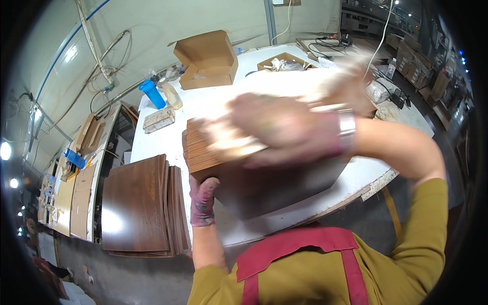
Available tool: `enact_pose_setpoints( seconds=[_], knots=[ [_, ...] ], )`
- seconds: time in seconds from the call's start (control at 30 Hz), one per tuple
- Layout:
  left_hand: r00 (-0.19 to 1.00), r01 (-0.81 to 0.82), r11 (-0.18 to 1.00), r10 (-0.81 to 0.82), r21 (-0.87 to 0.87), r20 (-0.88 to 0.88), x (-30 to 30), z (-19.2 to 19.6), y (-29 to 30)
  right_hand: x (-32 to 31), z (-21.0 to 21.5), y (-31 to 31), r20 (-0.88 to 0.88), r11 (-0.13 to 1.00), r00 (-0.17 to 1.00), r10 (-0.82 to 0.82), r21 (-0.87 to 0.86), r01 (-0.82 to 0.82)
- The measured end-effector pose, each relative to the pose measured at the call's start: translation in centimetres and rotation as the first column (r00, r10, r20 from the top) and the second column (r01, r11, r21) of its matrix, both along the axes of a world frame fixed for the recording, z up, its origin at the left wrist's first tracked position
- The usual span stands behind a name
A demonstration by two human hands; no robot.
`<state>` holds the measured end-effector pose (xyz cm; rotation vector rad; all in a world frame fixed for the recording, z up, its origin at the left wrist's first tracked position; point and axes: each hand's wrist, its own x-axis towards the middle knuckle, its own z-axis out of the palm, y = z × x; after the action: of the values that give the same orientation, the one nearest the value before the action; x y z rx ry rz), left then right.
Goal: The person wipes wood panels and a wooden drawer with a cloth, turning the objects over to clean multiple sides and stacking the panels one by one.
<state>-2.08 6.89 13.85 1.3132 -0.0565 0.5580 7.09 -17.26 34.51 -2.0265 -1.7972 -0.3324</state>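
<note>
The right hand (284,134), nearest and blurred, lies across the top of a stack of dark wood panels (264,178) on the white table (203,109); its finger spread seems loose, hard to tell. The left hand (203,201) clasps the stack's near corner. A second panel pile (140,206), open cardboard box (208,58) and blue bottle (153,93) lie around.

The right hand (284,134) is motion-blurred and hides part of the veneer stack (254,178); its grip is unclear.
</note>
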Motion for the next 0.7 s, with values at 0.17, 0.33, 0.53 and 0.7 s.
enact_pose_setpoints(
  seconds=[0.17, 0.33, 0.53, 0.7],
  knots=[
    [0.996, 0.089, 0.994, -0.089, 0.063, 0.005, -0.6, 4.5, -1.0, -1.6, 0.4, 5.9, -0.349, 0.977, 0.913, -0.211, -0.041, 0.210],
    [0.976, 0.179, 0.974, -0.194, 0.142, 0.100, 0.2, 8.5, -2.0, 0.8, 2.0, -3.7, -0.477, 0.748, 0.691, -0.543, 0.099, 0.656],
    [0.966, 0.252, 0.954, -0.237, 0.162, -0.104, 0.8, 5.7, -1.1, -5.4, 3.0, 12.4, -0.024, 0.895, 0.973, -0.231, -0.396, 0.203],
    [0.962, 0.139, 0.958, -0.191, 0.252, 0.197, 1.2, 6.5, -0.3, 0.1, 1.9, 1.7, -0.543, 0.732, 0.562, -0.624, -0.156, 0.663]
  ],
)
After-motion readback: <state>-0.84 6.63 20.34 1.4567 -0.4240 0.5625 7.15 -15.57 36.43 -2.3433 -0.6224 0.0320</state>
